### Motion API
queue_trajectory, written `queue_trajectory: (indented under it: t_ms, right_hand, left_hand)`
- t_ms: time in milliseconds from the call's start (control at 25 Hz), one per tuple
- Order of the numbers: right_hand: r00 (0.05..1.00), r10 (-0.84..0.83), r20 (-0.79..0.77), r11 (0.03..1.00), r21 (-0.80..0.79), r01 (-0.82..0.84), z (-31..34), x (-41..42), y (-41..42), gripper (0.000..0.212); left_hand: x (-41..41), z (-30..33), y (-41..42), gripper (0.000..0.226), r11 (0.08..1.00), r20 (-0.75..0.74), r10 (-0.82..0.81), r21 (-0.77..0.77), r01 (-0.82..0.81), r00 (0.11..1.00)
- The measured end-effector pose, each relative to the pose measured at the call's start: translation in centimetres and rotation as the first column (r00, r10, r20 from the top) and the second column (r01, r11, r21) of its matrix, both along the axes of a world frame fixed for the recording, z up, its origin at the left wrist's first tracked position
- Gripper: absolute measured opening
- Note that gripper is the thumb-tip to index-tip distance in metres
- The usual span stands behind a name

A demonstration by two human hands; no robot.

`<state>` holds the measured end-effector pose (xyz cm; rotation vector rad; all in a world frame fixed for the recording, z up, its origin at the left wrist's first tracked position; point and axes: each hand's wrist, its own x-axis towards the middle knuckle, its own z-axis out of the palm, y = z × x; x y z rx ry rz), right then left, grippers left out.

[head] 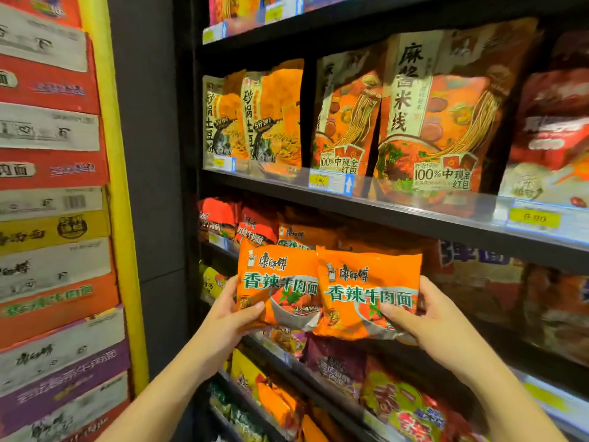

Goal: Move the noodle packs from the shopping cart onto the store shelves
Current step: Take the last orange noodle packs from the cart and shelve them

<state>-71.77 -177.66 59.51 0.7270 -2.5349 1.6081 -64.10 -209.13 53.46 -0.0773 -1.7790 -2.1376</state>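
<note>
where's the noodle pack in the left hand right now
In the head view it is centre-low: the left noodle pack, gripped by the left hand, overlapped by the right noodle pack.

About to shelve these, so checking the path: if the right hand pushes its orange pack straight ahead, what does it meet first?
Probably the orange packs already standing on the shelf behind, just above the pack that the right hand holds. Depth is hard to judge in this view.

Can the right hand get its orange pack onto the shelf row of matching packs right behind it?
Probably yes. The right hand grips its orange pack directly before the matching packs; only the left hand's pack overlaps its left edge.
</note>
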Motion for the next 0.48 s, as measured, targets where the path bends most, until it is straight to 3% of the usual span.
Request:
queue_trajectory:
  t_ms: [120, 240, 400, 480]
  right_hand:
    - [0.998, -0.066, -0.009, 0.998, 0.021, 0.066, 0.3, -2.2, -0.5, 0.038]
    - [0.989, -0.146, -0.022, 0.989, 0.021, 0.146, 0.7, -4.3, -0.7, 0.037]
    - [0.971, -0.239, 0.004, 0.971, 0.022, 0.239, 0.5, -6.2, -1.1, 0.033]
    - [0.959, -0.282, 0.013, 0.957, 0.070, 0.281, 0.2, -6.9, -1.4, 0.037]
  left_hand:
    - [-3.6, 0.3, -0.6, 0.067, 0.999, 0.006, -0.045, 0.004, 0.045, 0.999]
    - [-6.5, 1.3, -1.4, 0.089, 0.994, -0.011, -0.108, 0.012, 0.108, 0.994]
    - [-9.9, 1.6, -2.0, 0.060, 0.990, -0.066, -0.138, 0.003, 0.138, 0.988]
    - [-11.4, 1.7, -2.4, 0.058, 0.987, -0.071, -0.161, -0.004, 0.161, 0.984]
